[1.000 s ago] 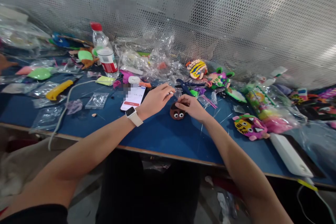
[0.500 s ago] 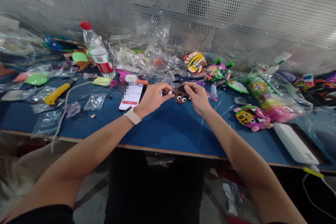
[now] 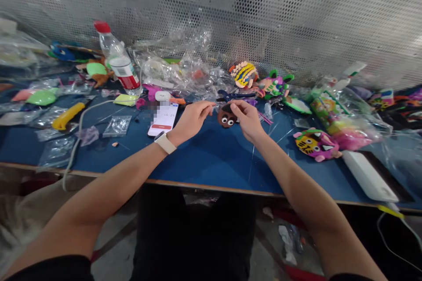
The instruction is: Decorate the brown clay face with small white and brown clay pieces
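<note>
A small round brown foam face with two white googly eyes is lifted just over the blue table, and my right hand grips its top right edge. My left hand, a white watch on its wrist, hovers just left of the face with thumb and forefinger pinched together; whatever tiny piece may be between them is too small to make out. A phone with a lit screen lies flat just left of my left hand.
Crumpled clear plastic bags pile up at the back below a perforated metal wall. A water bottle, a yellow knife, finished foam animal faces, a striped one and a white flat device lie around.
My right hand lifted the brown face off the table and brought it up toward the left hand. The left hand's fingers drew into a pinch beside it.
</note>
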Action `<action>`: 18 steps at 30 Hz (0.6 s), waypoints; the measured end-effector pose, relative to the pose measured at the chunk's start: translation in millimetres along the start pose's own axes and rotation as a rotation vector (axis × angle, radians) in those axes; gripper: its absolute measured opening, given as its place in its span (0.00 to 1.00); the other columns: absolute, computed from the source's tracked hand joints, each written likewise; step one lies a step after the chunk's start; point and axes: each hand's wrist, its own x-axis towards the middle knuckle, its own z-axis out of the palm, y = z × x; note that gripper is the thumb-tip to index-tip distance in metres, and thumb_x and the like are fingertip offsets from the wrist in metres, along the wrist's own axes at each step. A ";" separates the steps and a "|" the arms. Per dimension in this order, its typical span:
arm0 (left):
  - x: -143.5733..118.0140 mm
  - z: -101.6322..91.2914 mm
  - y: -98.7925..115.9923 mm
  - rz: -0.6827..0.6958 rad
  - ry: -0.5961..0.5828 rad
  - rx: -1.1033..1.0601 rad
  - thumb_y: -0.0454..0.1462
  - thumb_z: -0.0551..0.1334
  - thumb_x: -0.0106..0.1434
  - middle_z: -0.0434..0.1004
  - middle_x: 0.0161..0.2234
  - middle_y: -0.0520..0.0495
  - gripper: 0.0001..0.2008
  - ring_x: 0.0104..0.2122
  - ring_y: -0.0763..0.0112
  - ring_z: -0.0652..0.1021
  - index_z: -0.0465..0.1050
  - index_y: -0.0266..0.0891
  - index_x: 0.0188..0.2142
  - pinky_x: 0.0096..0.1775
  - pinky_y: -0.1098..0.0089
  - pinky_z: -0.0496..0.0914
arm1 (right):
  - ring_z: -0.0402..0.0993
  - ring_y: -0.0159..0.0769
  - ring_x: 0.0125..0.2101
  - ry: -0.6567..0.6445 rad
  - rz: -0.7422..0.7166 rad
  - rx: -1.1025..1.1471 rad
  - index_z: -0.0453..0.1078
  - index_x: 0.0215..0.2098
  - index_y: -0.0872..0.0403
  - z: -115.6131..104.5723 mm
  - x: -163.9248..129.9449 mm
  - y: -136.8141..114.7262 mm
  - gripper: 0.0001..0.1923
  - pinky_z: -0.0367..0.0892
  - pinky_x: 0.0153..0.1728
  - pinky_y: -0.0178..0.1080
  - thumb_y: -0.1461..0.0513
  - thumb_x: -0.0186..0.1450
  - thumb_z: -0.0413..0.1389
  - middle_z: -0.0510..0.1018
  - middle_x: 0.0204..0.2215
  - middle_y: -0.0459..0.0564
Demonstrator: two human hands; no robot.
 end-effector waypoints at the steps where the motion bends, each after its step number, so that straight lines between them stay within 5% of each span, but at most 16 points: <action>1: -0.2 0.1 0.0 -0.002 -0.004 0.003 0.35 0.57 0.78 0.86 0.41 0.43 0.13 0.39 0.67 0.83 0.80 0.37 0.53 0.43 0.66 0.75 | 0.83 0.42 0.45 -0.003 0.002 -0.010 0.80 0.45 0.48 0.1 0.0 -0.2 0.22 0.77 0.50 0.48 0.42 0.65 0.67 0.87 0.43 0.51; 7: -1.4 -1.5 5.6 -0.012 0.005 0.028 0.37 0.64 0.75 0.83 0.41 0.45 0.11 0.33 0.69 0.79 0.83 0.41 0.52 0.37 0.68 0.74 | 0.83 0.43 0.45 -0.015 0.009 -0.016 0.79 0.46 0.49 0.4 -0.2 -1.3 0.22 0.78 0.50 0.48 0.42 0.65 0.66 0.86 0.43 0.52; 13: -0.8 -2.3 7.0 -0.053 0.036 -0.049 0.37 0.65 0.74 0.86 0.49 0.42 0.13 0.39 0.67 0.83 0.81 0.40 0.56 0.38 0.68 0.76 | 0.83 0.42 0.44 -0.002 0.012 0.006 0.80 0.44 0.48 0.6 -0.6 -2.3 0.21 0.78 0.50 0.48 0.43 0.65 0.68 0.86 0.42 0.51; 18: 0.5 -3.0 5.3 -0.079 0.064 -0.099 0.41 0.69 0.71 0.88 0.43 0.44 0.08 0.38 0.66 0.84 0.84 0.40 0.45 0.38 0.67 0.77 | 0.83 0.43 0.45 -0.007 0.021 -0.025 0.79 0.45 0.49 1.8 -1.8 -6.6 0.23 0.78 0.48 0.48 0.42 0.65 0.67 0.86 0.42 0.52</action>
